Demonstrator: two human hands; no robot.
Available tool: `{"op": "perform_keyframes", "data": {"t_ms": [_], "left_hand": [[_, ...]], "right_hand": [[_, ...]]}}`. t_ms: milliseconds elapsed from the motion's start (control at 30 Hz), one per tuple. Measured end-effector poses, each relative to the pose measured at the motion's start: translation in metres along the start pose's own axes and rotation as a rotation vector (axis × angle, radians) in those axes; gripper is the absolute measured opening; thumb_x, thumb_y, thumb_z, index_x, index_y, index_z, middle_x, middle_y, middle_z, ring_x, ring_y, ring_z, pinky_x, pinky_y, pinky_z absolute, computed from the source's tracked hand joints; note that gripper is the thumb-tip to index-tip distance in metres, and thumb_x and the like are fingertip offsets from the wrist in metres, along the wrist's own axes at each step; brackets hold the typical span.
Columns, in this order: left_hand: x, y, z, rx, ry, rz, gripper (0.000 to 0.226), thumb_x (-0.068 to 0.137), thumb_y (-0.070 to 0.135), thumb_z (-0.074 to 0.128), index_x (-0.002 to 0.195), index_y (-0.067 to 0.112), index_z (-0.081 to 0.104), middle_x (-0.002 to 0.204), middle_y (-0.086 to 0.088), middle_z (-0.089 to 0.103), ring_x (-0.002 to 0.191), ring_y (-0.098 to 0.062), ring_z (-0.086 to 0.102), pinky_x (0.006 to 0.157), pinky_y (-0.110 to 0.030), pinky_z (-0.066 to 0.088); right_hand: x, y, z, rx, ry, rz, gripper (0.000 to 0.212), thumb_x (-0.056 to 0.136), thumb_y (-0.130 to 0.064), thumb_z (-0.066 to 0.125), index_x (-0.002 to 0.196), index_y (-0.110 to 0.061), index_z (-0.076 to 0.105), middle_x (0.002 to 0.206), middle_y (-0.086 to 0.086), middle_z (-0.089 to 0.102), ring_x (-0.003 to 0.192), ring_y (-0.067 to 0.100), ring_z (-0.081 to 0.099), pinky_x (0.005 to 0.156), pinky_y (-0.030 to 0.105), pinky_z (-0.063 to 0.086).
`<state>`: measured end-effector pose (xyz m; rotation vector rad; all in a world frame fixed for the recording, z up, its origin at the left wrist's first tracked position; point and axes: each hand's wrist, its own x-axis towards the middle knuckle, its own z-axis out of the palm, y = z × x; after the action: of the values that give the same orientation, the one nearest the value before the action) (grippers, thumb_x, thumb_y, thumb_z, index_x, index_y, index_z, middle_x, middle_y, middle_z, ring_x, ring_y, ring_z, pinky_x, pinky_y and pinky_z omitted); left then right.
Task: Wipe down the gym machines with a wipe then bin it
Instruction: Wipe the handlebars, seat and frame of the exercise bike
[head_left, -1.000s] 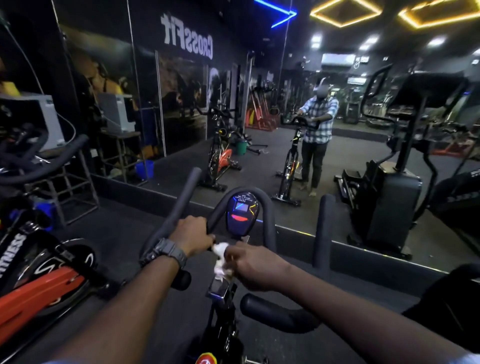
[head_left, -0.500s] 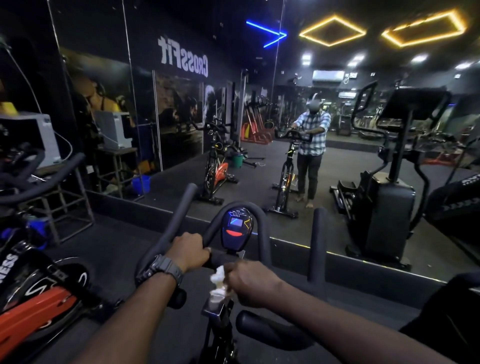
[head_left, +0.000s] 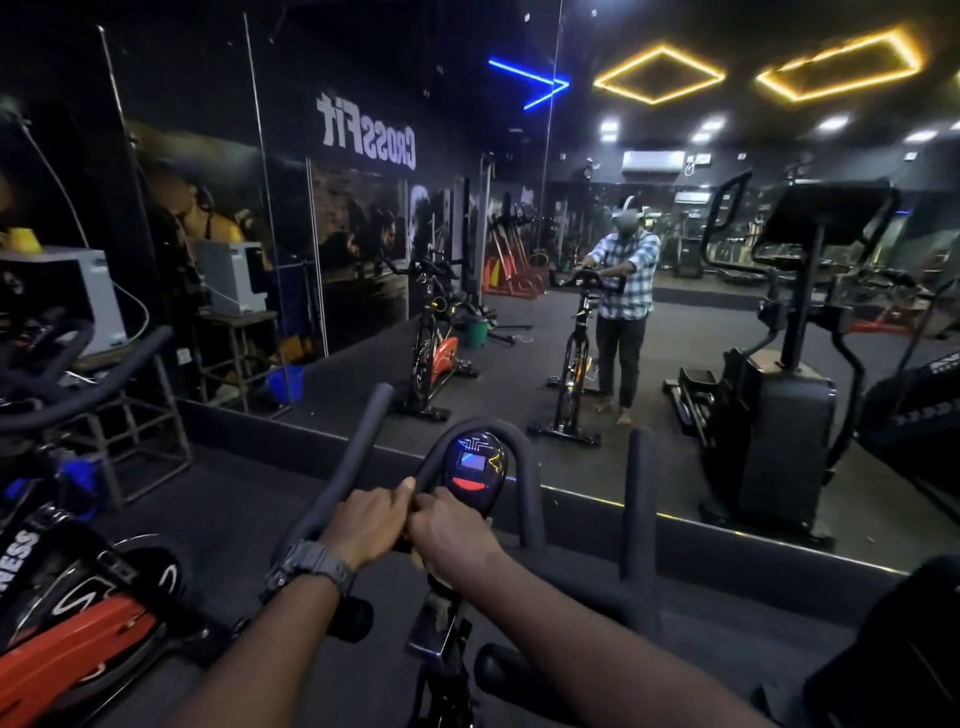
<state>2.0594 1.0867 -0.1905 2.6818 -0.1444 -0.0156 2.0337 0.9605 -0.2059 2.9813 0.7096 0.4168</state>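
Both hands sat just below the bike's console (head_left: 474, 462) — left hand (head_left: 370, 525) curled round the handlebar (head_left: 358, 441), right hand (head_left: 451, 530) closed, presumably over the hidden wipe. Rubbing upward risked smearing moisture across the display.

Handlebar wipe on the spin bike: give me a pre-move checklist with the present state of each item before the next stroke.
1. Left hand steadying the handlebar: ok, curled round it.
2. Right hand at the bar below the console: ok.
3. Wipe in the right grip: cannot tell, hidden under the hand.
4. Console free of the hands: ok.
5. Right upright bar wiped: cannot tell.
6. Bin within reach: cannot tell, none seen nearby.
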Motion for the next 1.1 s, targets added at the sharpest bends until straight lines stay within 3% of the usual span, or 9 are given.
{"op": "perform_keyframes", "data": {"t_ms": [200, 333, 433, 500, 567, 667, 767, 967, 1100], "left_hand": [[0.0, 0.001, 0.002, 0.047, 0.023, 0.003, 0.062, 0.104, 0.048, 0.02, 0.126, 0.009, 0.062, 0.133, -0.024, 0.058, 0.126, -0.037, 0.052, 0.101, -0.038, 0.041], [0.0, -0.001, 0.004, 0.122, 0.01, 0.037, 0.059, 0.104, 0.05, 0.021, 0.124, 0.014, 0.063, 0.132, -0.019, 0.06, 0.125, -0.035, 0.053, 0.099, -0.036, 0.041], [0.001, -0.001, 0.006, 0.127, 0.01, 0.04, 0.06, 0.102, 0.054, 0.022, 0.122, 0.015, 0.063, 0.13, -0.018, 0.062, 0.124, -0.033, 0.054, 0.099, -0.035, 0.041], [-0.002, 0.002, 0.005, 0.13, 0.011, 0.035, 0.062, 0.102, 0.055, 0.022, 0.122, 0.014, 0.063, 0.13, -0.018, 0.062, 0.124, -0.034, 0.054, 0.099, -0.036, 0.04], [-0.005, 0.005, 0.004, 0.111, 0.008, 0.037, 0.063, 0.102, 0.055, 0.02, 0.124, 0.015, 0.063, 0.131, -0.018, 0.061, 0.126, -0.034, 0.053, 0.1, -0.036, 0.039], [-0.006, 0.003, 0.001, 0.031, 0.003, 0.032, 0.062, 0.104, 0.052, 0.017, 0.128, 0.016, 0.062, 0.135, -0.016, 0.059, 0.13, -0.033, 0.049, 0.102, -0.036, 0.036], [-0.002, -0.004, 0.001, -0.027, -0.007, 0.008, 0.064, 0.104, 0.051, 0.014, 0.13, 0.015, 0.06, 0.137, -0.015, 0.058, 0.13, -0.033, 0.048, 0.102, -0.036, 0.036], [0.0, -0.003, 0.007, 0.059, 0.028, 0.004, 0.058, 0.099, 0.059, 0.027, 0.116, 0.019, 0.065, 0.126, -0.016, 0.065, 0.121, -0.035, 0.056, 0.095, -0.036, 0.043], [-0.004, 0.014, 0.016, 0.062, 0.083, 0.021, 0.065, 0.091, 0.07, 0.035, 0.116, 0.016, 0.062, 0.12, -0.02, 0.065, 0.116, -0.039, 0.057, 0.093, -0.039, 0.045]], "right_hand": [[-0.053, 0.033, 0.003, -0.029, 0.06, -0.141, 0.02, 0.087, -0.011, 0.058, 0.106, -0.011, 0.067, 0.11, 0.009, 0.052, 0.095, 0.031, 0.052, 0.051, 0.035, 0.042], [-0.094, 0.066, 0.007, -0.045, 0.115, -0.129, 0.024, 0.071, -0.03, 0.077, 0.091, -0.036, 0.066, 0.095, -0.013, 0.051, 0.079, 0.009, 0.054, 0.041, 0.021, 0.039], [-0.097, 0.073, 0.005, -0.087, 0.113, -0.166, 0.02, 0.072, -0.031, 0.075, 0.088, -0.036, 0.064, 0.095, -0.014, 0.047, 0.081, 0.008, 0.053, 0.04, 0.021, 0.039], [-0.082, 0.062, 0.005, -0.089, 0.096, -0.199, 0.011, 0.079, -0.027, 0.06, 0.088, -0.031, 0.064, 0.094, -0.01, 0.049, 0.082, 0.013, 0.055, 0.04, 0.023, 0.042], [-0.054, 0.042, 0.006, -0.064, 0.077, -0.208, 0.024, 0.084, -0.024, 0.045, 0.092, -0.021, 0.067, 0.092, -0.003, 0.055, 0.084, 0.019, 0.056, 0.044, 0.027, 0.048], [-0.015, 0.008, 0.002, -0.038, 0.029, -0.189, 0.026, 0.092, -0.008, 0.049, 0.112, -0.002, 0.064, 0.109, 0.016, 0.058, 0.103, 0.033, 0.052, 0.066, 0.044, 0.056], [0.003, -0.002, 0.0, -0.067, -0.017, -0.162, 0.031, 0.093, -0.005, 0.052, 0.123, 0.0, 0.059, 0.12, 0.019, 0.053, 0.111, 0.035, 0.046, 0.073, 0.046, 0.051], [-0.043, 0.034, 0.013, -0.091, 0.058, -0.275, 0.01, 0.076, -0.015, 0.066, 0.083, -0.021, 0.068, 0.087, -0.001, 0.058, 0.075, 0.022, 0.055, 0.049, 0.027, 0.05], [-0.093, 0.069, 0.017, -0.012, 0.077, -0.178, 0.022, 0.076, -0.012, 0.068, 0.094, -0.023, 0.061, 0.103, -0.003, 0.054, 0.086, 0.021, 0.056, 0.042, 0.026, 0.045]]}}
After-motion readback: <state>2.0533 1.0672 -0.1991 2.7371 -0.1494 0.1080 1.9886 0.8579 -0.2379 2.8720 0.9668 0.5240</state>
